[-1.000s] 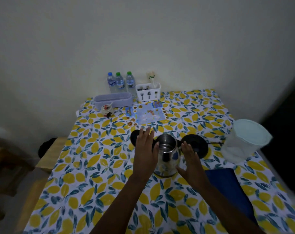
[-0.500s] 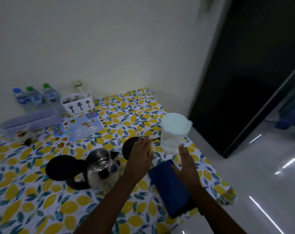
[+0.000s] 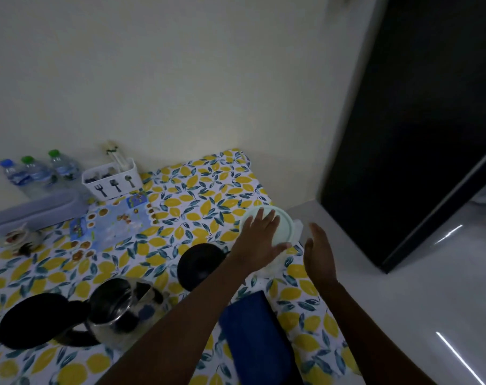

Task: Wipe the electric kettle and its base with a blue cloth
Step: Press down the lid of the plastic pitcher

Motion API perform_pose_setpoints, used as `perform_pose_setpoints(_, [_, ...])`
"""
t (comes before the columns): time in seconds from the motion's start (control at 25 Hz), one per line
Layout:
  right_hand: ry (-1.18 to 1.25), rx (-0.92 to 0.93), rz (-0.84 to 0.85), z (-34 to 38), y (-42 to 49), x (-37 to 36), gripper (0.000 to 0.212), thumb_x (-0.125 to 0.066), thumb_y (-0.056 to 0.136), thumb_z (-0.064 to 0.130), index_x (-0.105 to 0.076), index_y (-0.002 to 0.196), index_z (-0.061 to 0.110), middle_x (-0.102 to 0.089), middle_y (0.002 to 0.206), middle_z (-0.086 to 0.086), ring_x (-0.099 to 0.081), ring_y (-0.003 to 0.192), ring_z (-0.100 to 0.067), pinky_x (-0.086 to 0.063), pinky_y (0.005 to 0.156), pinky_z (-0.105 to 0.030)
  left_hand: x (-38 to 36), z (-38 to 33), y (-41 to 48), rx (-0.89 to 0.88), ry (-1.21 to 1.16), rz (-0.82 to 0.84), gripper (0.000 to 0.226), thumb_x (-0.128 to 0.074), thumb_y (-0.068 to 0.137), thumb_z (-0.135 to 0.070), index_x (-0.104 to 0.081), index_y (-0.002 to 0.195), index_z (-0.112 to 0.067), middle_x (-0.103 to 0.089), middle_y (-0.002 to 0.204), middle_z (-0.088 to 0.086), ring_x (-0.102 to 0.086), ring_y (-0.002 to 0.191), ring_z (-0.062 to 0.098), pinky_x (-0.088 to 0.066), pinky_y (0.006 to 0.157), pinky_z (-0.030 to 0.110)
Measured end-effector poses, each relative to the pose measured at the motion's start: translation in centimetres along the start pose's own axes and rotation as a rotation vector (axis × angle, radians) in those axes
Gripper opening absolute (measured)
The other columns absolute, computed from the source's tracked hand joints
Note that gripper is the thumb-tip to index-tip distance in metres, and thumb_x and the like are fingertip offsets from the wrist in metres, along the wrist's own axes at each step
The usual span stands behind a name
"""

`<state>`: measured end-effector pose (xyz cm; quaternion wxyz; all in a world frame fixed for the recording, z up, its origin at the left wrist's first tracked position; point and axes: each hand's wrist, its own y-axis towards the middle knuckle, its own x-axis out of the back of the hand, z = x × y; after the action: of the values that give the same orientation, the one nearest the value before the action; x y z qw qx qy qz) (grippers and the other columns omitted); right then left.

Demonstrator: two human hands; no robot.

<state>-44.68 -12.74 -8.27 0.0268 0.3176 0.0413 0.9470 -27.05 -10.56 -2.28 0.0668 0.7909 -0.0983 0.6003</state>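
The steel electric kettle (image 3: 112,309) stands at the lower left with its black lid (image 3: 33,320) swung open to the left. Its round black base (image 3: 198,266) lies on the cloth-covered table to the kettle's right, partly behind my left forearm. The folded blue cloth (image 3: 257,337) lies near the table's front right edge, between my two arms. My left hand (image 3: 260,237) is spread flat over the lid of a pale plastic jug (image 3: 282,226). My right hand (image 3: 318,252) is open, held edge-up just right of the jug, holding nothing.
The table (image 3: 208,195) has a lemon-print cover and ends just right of the jug. Along the back wall stand three water bottles (image 3: 39,173), a white cutlery holder (image 3: 111,180) and a long lilac box (image 3: 39,211). A dark door (image 3: 411,120) and shiny floor lie to the right.
The view has swung further right. Both hands moved away from the kettle to the jug; my left hand now lies over its lid and my right hand is beside it.
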Motion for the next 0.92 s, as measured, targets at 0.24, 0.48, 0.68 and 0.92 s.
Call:
perform_pose_setpoints(0.24, [0.222, -0.122, 0.277, 0.0, 6.3, -1.3, 0.024, -0.045, 0.099, 0.028, -0.060, 0.099, 0.010, -0.062, 0.103, -0.010, -0.058, 0.099, -0.026, -0.041, 0.082, -0.033, -3.2, -0.1, 1.4, 0.054, 0.209, 0.120, 0.093, -0.054, 0.087, -0.056, 0.000, 0.152, -0.018, 0.005, 0.163, 0.012, 0.007, 0.148, 0.042, -0.006, 0.120, 0.056])
perform_pose_setpoints(0.48, [0.159, -0.189, 0.424, -0.2, 8.5, -2.2, 0.033, -0.048, 0.096, 0.039, -0.063, 0.083, 0.012, -0.060, 0.068, 0.005, -0.054, 0.060, -0.007, -0.045, 0.060, -0.029, -3.5, 0.3, 1.4, 0.039, 0.204, 0.095, 0.085, -0.050, 0.091, -0.051, -0.002, 0.152, -0.017, 0.003, 0.163, 0.012, 0.004, 0.148, 0.041, -0.008, 0.120, 0.053])
perform_pose_setpoints(0.68, [0.222, -0.316, 0.461, -0.2, 8.6, -2.1, 0.028, -0.054, 0.091, 0.032, -0.061, 0.066, 0.019, -0.058, 0.061, 0.004, -0.052, 0.053, -0.008, -0.044, 0.051, -0.020, -3.3, 0.5, 0.8, -0.009, 0.189, 0.111, 0.085, -0.052, 0.090, -0.048, -0.002, 0.152, -0.018, 0.002, 0.163, 0.011, 0.003, 0.148, 0.041, -0.011, 0.120, 0.054])
perform_pose_setpoints(0.92, [0.525, -0.259, 0.258, 0.6, 4.0, -2.8, 0.045, -0.069, 0.084, 0.026, -0.036, 0.057, 0.014, -0.030, 0.056, -0.010, -0.035, 0.050, -0.015, -0.030, 0.050, -0.025, -2.8, 1.9, -3.3, -0.017, 0.214, 0.156, 0.109, -0.064, 0.082, -0.053, 0.014, 0.150, -0.022, 0.014, 0.163, 0.007, 0.010, 0.149, 0.038, -0.007, 0.120, 0.055])
